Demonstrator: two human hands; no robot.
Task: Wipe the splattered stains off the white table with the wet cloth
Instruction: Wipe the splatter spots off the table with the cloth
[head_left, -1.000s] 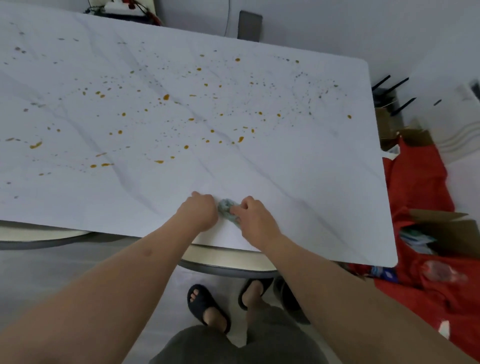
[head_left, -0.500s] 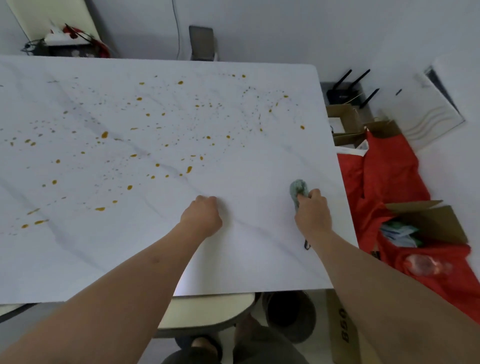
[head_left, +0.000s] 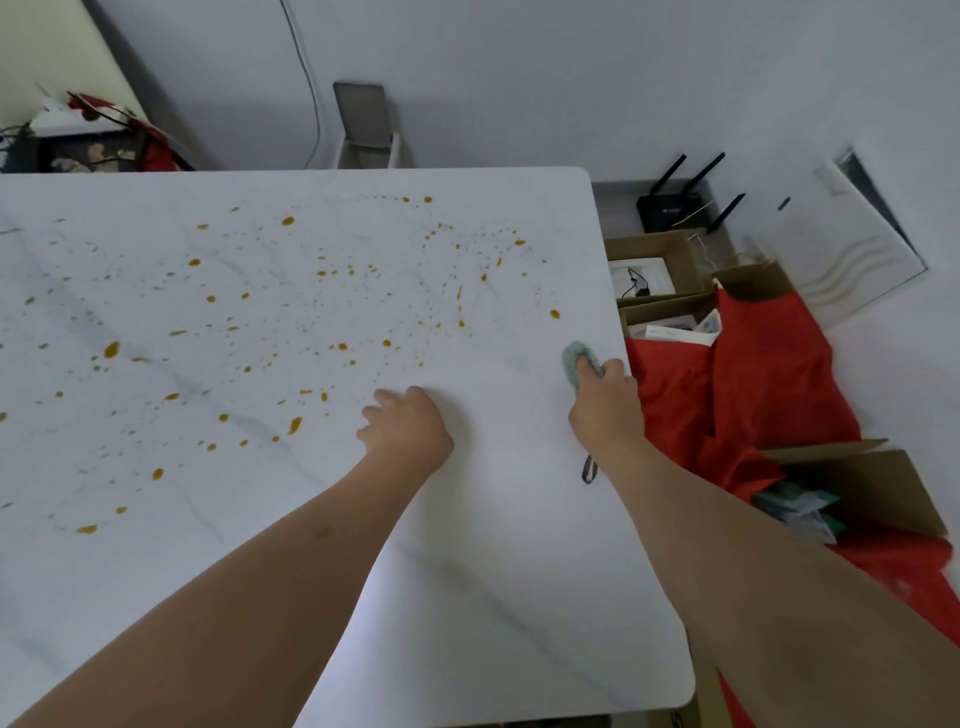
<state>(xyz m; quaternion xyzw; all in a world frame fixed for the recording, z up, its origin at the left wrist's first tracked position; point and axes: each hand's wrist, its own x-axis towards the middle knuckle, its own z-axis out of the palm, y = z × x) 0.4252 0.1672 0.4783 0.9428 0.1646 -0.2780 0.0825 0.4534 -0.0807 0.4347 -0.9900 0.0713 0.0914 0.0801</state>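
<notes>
Head view: right hand (head_left: 605, 402) grips the wet cloth (head_left: 573, 361); stains (head_left: 332, 312) lie to its left, beyond the loosely curled, empty left hand (head_left: 408, 428).

Single head-mounted wide-angle view, looking forward and steeply down from above the near edge of the desk (head_left: 493, 597). Sitting close: forearms entering from bottom corners, left hand (head_left: 408, 431) and right hand (head_left: 605, 408) mid-frame. Taking in desk's right edge, floor clutter beyond it, wall (head_left: 519, 78) across top. No second view overlapping.
</notes>
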